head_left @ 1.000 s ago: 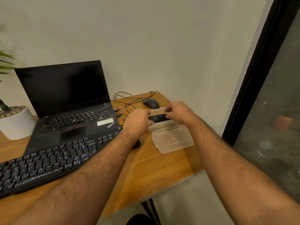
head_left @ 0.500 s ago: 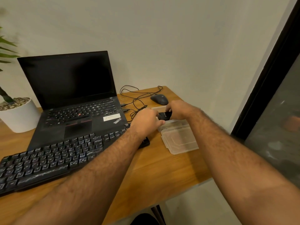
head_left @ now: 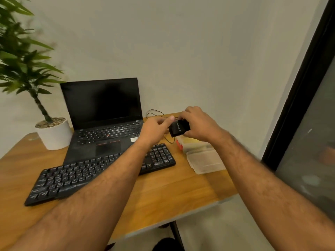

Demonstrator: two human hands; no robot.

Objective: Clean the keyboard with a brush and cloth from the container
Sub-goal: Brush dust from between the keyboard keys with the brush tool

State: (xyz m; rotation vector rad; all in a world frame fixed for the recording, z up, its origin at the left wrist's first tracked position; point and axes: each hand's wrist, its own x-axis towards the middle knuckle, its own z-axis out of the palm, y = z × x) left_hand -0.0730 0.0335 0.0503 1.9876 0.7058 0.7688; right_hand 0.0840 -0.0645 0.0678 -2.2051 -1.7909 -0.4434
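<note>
A black keyboard [head_left: 76, 176] lies slanted across the wooden desk [head_left: 163, 192] in front of the laptop. Above the desk's right side, my right hand [head_left: 199, 124] grips a small black case [head_left: 179, 130] with a pale logo. My left hand [head_left: 155, 129] pinches the case's left end with thumb and fingers. Under the hands stands an open clear plastic container [head_left: 197, 144] with something red at its left end. The container's lid [head_left: 206, 161] lies flat just in front of it. No brush or cloth is plainly visible.
An open black laptop [head_left: 103, 113] with a dark screen stands behind the keyboard. A potted plant in a white pot [head_left: 54, 134] is at the back left. Black cables [head_left: 154, 113] trail at the back. A dark window frame [head_left: 297, 84] runs down the right.
Both hands have lifted the black case up out of the container. The view has tilted up and shifted, bringing the plant into sight.
</note>
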